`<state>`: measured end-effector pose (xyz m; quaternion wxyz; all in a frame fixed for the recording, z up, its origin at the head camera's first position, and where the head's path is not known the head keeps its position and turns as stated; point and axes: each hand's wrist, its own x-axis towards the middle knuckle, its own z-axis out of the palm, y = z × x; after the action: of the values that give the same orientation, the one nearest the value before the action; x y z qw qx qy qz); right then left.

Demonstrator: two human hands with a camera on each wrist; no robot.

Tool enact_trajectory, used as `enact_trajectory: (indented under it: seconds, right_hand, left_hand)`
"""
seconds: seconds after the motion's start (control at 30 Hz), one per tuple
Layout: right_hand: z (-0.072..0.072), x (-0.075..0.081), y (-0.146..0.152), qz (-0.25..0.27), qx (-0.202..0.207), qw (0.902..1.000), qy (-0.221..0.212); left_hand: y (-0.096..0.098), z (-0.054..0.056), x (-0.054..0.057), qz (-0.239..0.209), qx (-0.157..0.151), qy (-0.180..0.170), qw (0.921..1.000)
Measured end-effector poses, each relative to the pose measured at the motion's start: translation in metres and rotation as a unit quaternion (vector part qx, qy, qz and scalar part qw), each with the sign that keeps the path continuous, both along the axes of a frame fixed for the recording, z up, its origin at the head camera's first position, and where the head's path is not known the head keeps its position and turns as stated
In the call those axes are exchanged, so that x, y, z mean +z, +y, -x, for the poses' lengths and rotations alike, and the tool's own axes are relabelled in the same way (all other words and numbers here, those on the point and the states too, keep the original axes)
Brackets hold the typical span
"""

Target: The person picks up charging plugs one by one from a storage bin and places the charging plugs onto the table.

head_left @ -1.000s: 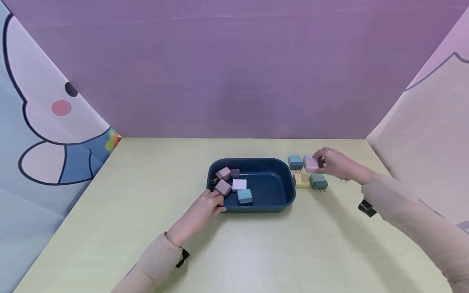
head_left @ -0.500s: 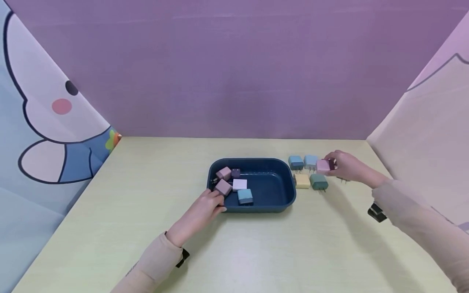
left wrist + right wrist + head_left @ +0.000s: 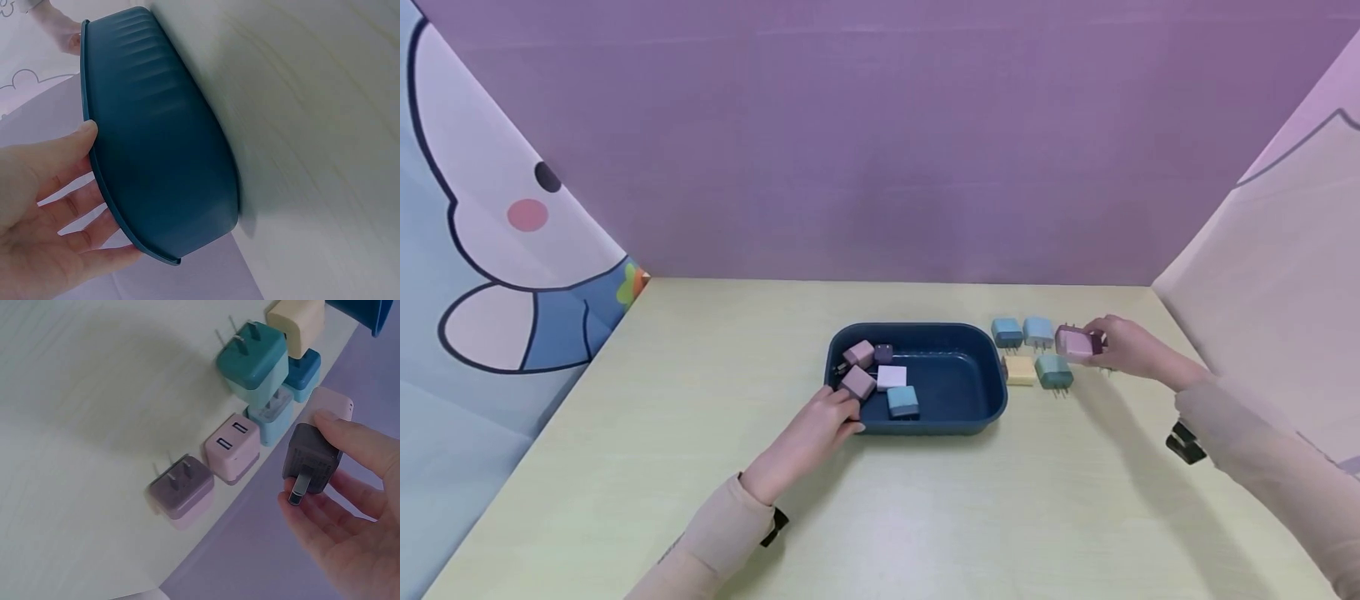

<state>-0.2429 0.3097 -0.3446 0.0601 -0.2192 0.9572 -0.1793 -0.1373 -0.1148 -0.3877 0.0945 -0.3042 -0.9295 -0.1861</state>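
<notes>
My right hand (image 3: pixel 1129 348) pinches a pink charger plug (image 3: pixel 314 447) with a dark prong end, thumb on one side and fingers on the other. In the head view this plug overlaps another pink charger plug on the table behind it. Below it in the right wrist view sit a pink plug (image 3: pixel 232 445) with two USB ports and a purple-and-pink plug (image 3: pixel 182 490), prongs up. My left hand (image 3: pixel 811 433) grips the near left rim of a dark blue tray (image 3: pixel 159 125), thumb outside and fingers over the rim. Several charger plugs lie in the tray, including a blue one (image 3: pixel 902 401).
Right of the tray stand two blue plugs (image 3: pixel 1007 332), a yellow plug (image 3: pixel 1019 370) and a green plug (image 3: pixel 1054 370) on the pale table (image 3: pixel 940 517). A purple wall (image 3: pixel 880 150) rises along the table's back edge.
My right hand has moved right with the pink charger plug, from over the rear blue plug toward the pink plugs. The left hand has stayed on the tray rim.
</notes>
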Motion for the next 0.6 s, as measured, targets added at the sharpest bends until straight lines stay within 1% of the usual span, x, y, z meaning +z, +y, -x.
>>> enact_trajectory:
  seconds: [0.17,0.33,0.6]
  right_hand:
    - [0.002,-0.007,0.007,0.002,-0.008,0.9999,-0.010]
    - [0.002,-0.012,0.014,0.001,-0.005,1.0000,-0.007]
    - [0.001,-0.022,0.021,0.001,-0.006,0.9998,-0.021]
  left_hand:
    - [0.000,0.000,0.000,0.002,-0.001,0.002,1.0000]
    - [0.000,0.000,0.000,0.003,-0.002,0.004,1.0000]
    - [0.000,0.000,-0.001,0.002,-0.004,0.013,0.9999]
